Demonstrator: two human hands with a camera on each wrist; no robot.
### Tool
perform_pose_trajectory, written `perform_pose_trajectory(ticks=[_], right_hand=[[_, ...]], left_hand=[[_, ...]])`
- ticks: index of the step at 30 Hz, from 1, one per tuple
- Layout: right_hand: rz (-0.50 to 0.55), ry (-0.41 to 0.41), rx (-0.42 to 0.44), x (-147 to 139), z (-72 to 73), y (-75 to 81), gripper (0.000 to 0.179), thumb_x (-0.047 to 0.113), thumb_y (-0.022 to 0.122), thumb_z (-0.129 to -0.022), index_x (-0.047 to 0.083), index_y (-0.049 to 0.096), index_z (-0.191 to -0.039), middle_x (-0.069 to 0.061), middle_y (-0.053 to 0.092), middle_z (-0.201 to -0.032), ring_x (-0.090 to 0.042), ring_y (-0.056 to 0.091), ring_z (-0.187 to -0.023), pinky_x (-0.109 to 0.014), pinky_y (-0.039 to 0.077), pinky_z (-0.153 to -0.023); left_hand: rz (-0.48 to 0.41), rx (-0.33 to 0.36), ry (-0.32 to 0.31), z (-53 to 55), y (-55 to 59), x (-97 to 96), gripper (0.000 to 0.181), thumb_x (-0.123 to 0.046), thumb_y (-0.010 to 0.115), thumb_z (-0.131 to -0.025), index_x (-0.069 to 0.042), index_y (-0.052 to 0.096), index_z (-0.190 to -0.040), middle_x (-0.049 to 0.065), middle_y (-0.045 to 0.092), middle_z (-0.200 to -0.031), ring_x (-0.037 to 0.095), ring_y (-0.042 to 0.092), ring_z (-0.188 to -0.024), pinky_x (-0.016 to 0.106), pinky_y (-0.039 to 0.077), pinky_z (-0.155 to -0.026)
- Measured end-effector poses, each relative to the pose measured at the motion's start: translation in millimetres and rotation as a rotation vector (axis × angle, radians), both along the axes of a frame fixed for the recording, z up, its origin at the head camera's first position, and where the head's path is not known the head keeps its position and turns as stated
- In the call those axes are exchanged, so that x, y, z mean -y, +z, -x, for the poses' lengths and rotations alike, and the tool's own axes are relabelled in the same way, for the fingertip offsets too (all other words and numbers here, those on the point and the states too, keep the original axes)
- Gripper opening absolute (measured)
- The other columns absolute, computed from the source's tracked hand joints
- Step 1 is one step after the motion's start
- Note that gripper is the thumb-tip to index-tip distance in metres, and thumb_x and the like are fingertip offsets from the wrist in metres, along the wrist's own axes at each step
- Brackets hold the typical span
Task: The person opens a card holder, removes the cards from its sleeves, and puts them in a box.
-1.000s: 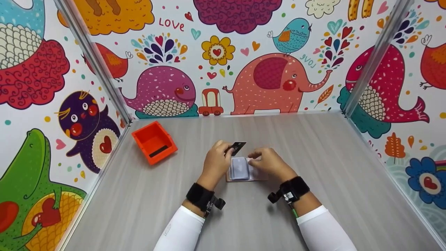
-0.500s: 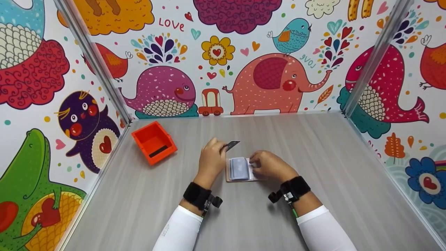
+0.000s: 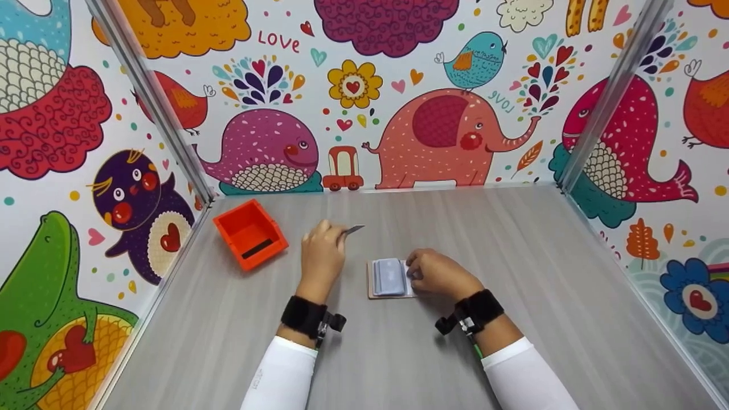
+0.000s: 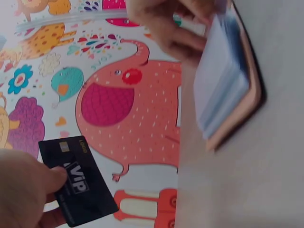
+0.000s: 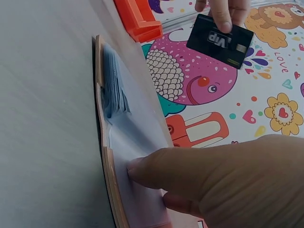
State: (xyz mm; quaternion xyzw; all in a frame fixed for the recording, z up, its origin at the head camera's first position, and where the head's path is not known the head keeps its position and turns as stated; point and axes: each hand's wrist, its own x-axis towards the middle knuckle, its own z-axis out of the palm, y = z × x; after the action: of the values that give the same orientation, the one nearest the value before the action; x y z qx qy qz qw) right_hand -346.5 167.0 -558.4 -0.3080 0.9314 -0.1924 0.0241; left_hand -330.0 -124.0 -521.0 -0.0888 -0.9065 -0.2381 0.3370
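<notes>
card (image 4: pixel 85 183): carried leftward, now off the holder (image 3: pixel 389 277), raised between it and the bin (image 3: pixel 242 228); withdrawal appears complete.
left hand (image 3: pixel 322 256): thumb and fingers pinching the card.
right hand (image 3: pixel 441 274): gripping the holder's open flap, hiding part of it.
bin: near the left wall, black strip (image 3: pixel 257 249) inside.

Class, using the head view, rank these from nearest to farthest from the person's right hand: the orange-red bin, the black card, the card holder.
1. Card holder: on the table, touched by the right hand.
2. Black card: in the left hand, farther left.
3. Orange-red bin: on the table, farthest left.
</notes>
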Motion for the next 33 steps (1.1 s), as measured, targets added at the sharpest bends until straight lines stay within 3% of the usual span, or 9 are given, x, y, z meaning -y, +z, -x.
perform_pose_trajectory(ticks=[9,16,24,33], right_hand=[[0.005,0.007,-0.004,0,-3.3,0.3,0.015,0.000,0.084,-0.089,-0.001,0.087,-0.104,-0.016,0.078,-0.131,-0.034,0.075,-0.118,-0.052,0.062,-0.104],[-0.004,-0.005,0.007,-1,-2.9,0.7,0.015,0.001,0.084,-0.090,0.000,0.087,-0.104,-0.015,0.078,-0.132,-0.032,0.075,-0.119,-0.051,0.063,-0.105],[0.011,0.004,0.007,-2,-2.2,0.4,0.016,0.001,0.085,-0.091,0.000,0.087,-0.107,-0.016,0.078,-0.132,-0.034,0.074,-0.120,-0.052,0.063,-0.107],[0.018,-0.004,0.018,-1,-1.3,1.2,0.017,0.002,0.085,-0.091,0.002,0.088,-0.108,-0.015,0.078,-0.134,-0.033,0.074,-0.123,-0.052,0.062,-0.109]], left_hand=[[0.115,0.050,0.145,10.3,0.5,65.9,0.013,-0.006,0.077,-0.100,-0.003,0.087,-0.109,0.016,0.072,-0.099,0.042,0.073,-0.097,0.054,0.049,-0.083],[0.146,0.113,0.259,15.2,2.0,113.8,0.019,-0.002,0.070,-0.098,0.000,0.084,-0.111,0.022,0.072,-0.106,0.045,0.069,-0.106,0.058,0.046,-0.087],[0.149,0.204,0.317,14.4,2.6,132.9,0.024,-0.002,0.062,-0.103,0.002,0.083,-0.115,0.024,0.069,-0.108,0.047,0.068,-0.110,0.063,0.044,-0.092],[0.172,0.248,0.371,13.2,-4.9,150.8,0.028,0.004,0.056,-0.103,0.005,0.083,-0.109,0.028,0.069,-0.109,0.048,0.063,-0.113,0.066,0.041,-0.097]])
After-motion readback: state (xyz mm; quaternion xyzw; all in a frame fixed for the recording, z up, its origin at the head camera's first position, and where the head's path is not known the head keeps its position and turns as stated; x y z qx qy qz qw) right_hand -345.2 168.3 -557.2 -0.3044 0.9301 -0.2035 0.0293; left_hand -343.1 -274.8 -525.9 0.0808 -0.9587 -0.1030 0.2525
